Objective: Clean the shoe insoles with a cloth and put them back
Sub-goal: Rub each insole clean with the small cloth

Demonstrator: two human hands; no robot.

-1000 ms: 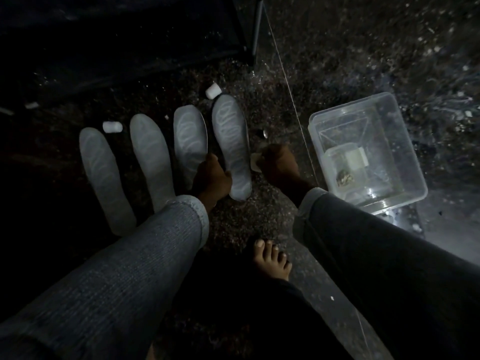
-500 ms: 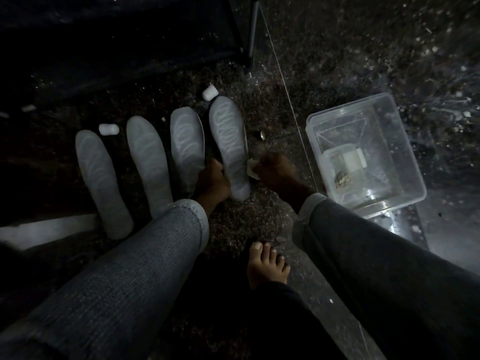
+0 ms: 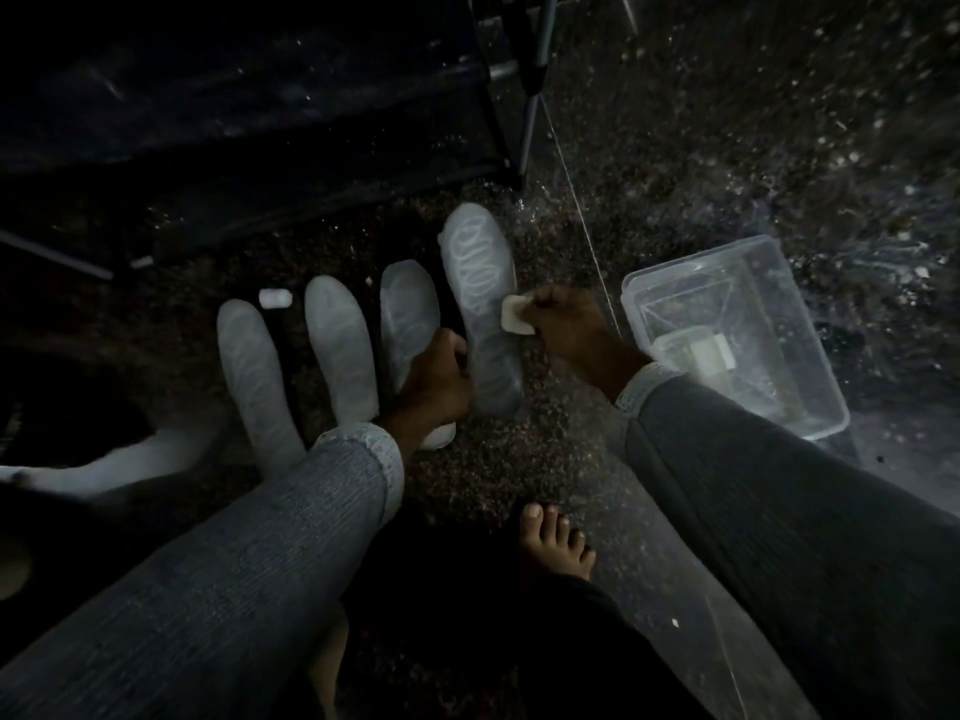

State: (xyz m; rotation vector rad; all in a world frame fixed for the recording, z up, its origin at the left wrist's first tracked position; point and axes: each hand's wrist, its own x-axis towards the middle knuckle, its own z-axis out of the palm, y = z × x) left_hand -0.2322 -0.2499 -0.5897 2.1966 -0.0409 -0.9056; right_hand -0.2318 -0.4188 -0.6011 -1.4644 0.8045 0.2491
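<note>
On floor: right hand [image 3: 563, 324] pinches cloth [image 3: 514, 323] against insole [image 3: 480, 304]; left hand [image 3: 434, 384] grips it.

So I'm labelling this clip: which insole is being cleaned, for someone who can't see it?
Start at the clear plastic tub on the floor's right side; four pale insoles lie in a row to its left. It is the insole nearest the tub, the only one the right hand presses a small white cloth against while the left hand steadies it.

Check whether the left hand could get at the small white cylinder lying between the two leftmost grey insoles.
Probably yes. The left hand grips the rightmost grey insole and must let go first; the small white cylinder lies uncovered on the floor, with only flat insoles between.
</note>
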